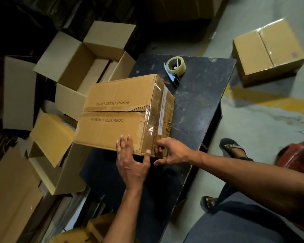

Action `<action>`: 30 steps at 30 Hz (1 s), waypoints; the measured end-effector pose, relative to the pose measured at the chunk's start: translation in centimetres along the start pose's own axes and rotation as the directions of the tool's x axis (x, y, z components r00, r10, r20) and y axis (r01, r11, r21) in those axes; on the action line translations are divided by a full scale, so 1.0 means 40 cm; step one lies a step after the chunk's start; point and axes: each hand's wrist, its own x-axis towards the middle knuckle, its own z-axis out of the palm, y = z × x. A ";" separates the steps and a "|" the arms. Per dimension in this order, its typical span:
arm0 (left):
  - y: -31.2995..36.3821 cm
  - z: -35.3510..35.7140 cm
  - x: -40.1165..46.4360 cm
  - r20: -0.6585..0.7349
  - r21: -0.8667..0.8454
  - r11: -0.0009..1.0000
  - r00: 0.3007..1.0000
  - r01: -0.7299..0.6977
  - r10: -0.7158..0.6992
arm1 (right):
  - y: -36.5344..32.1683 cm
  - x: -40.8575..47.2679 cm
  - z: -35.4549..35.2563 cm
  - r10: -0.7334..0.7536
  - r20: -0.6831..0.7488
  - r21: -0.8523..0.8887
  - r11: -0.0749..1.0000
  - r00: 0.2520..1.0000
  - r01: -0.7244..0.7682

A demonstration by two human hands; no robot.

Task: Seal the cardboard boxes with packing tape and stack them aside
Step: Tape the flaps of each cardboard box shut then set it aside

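Note:
A brown cardboard box (119,111) printed "PATANJALI FOODS LIMITED" sits on a dark table (197,106), its flaps closed and clear tape running over its right end. My left hand (130,162) lies with straight fingers on the box's near top edge, thumb at the near corner. My right hand (172,151) touches the taped right end near the bottom corner, fingers curled against the tape. A tape dispenser (175,69) with a clear roll rests on the table behind the box, untouched.
A sealed taped box (268,51) stands on the floor at the far right. Several open cartons (72,64) crowd the left side. My sandalled feet (232,146) stand to the right of the table, by a red object (298,155).

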 end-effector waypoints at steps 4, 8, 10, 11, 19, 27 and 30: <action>-0.035 0.015 -0.010 0.025 0.188 0.976 0.994 -0.108 0.106 | 0.005 -0.010 0.002 0.028 0.008 0.017 0.999 1.000 -0.028; -0.053 0.023 -0.012 0.025 0.240 0.964 0.993 -0.117 0.115 | 0.006 -0.015 -0.002 0.029 0.035 0.035 0.999 0.999 -0.030; -0.040 0.031 -0.011 -0.002 0.176 0.981 0.997 -0.078 0.080 | 0.003 -0.017 -0.001 0.035 0.037 0.035 0.999 0.999 -0.037; -0.033 0.035 -0.010 -0.014 0.153 0.986 0.997 -0.068 0.071 | 0.001 -0.018 0.000 0.040 0.040 0.032 0.999 0.998 -0.041; -0.070 0.045 -0.021 -0.035 0.277 0.878 0.909 -0.390 0.415 | 0.005 -0.026 0.021 0.108 0.043 0.027 0.994 0.993 -0.109; -0.110 0.021 -0.007 0.156 0.407 0.715 0.815 -0.568 0.558 | 0.011 -0.013 -0.010 0.179 0.004 -0.010 0.984 0.984 -0.179; -0.091 -0.009 -0.020 0.150 0.296 0.695 0.751 -0.655 0.644 | 0.017 -0.013 -0.016 0.184 0.011 -0.024 0.983 0.983 -0.184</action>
